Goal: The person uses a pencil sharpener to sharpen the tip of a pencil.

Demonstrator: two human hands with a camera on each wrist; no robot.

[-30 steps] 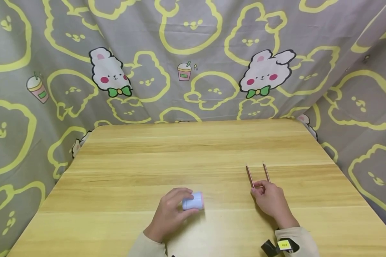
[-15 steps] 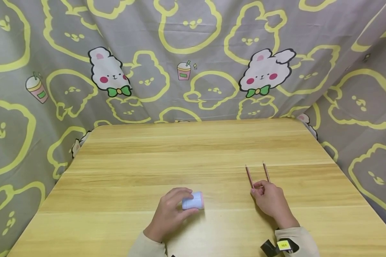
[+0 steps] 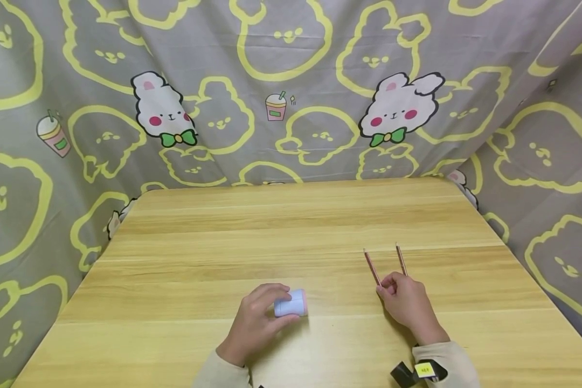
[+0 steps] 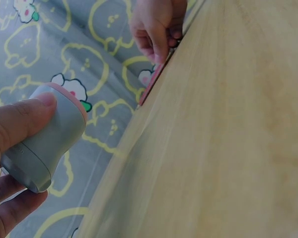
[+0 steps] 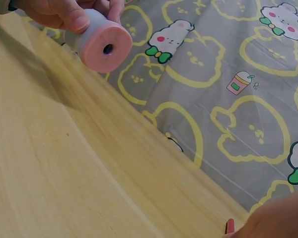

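Note:
My left hand (image 3: 254, 322) grips a pale blue pencil sharpener (image 3: 291, 303), thumb on one side and fingers on the other. It is held lying sideways above the table, its pink end turned to the right; a dark round hole shows in that pink end (image 5: 102, 57) in the right wrist view. Between thumb and fingertips, my right hand (image 3: 409, 303) pinches a reddish-brown pencil (image 3: 372, 267) pointing away from me. A second, similar pencil (image 3: 401, 258) lies just to the right, its near part hidden behind the right hand. The pencil (image 4: 151, 87) also shows beneath the right hand in the left wrist view.
Both hands are over a light wood table (image 3: 199, 237). A grey curtain (image 3: 315, 54) with yellow outlines and cartoon rabbits hangs along its back and sides. A black wrist strap (image 3: 412, 373) with a yellow label sits on the right sleeve.
The pinched pencil has swung a little so its far tip points further left, and the right hand has shifted slightly left with it. The left hand and sharpener stay in place.

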